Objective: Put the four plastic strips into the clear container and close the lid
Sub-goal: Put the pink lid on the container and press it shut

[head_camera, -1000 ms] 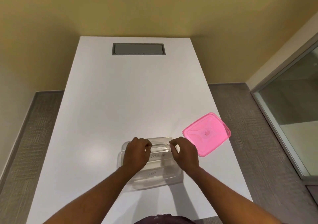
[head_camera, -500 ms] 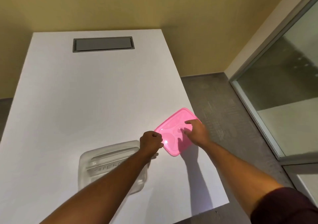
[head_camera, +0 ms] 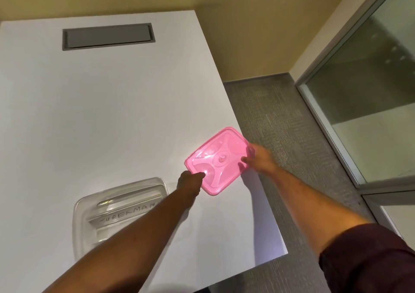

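Both hands were on the pink lid (head_camera: 217,160), one at each end. Left hand (head_camera: 189,181) was curled closed on the lid's near-left corner, thumb on top of the rim. Right hand (head_camera: 258,157) gripped the far-right edge, fingers (head_camera: 244,159) over the top surface; it was motion-blurred, so exact finger placement was unclear. Lid sat tilted, near the right edge of the white tabletop (head_camera: 112,112), partly overhanging the grey carpet (head_camera: 292,135); whether it was lifted off the tabletop or touching it, couldn't tell. Clear container (head_camera: 89,202) stood open on the tabletop, well left of the lid, with the left forearm crossing over its right side. Plastic strips (head_camera: 125,210) lay inside it, stacked roughly lengthwise; one carried handwritten lettering. Count of strips wasn't readable through the clear walls. Grey rectangular hatch (head_camera: 107,36) was set flush in the far end of the tabletop. Dark sleeve (head_camera: 370,259) covered the right upper arm.
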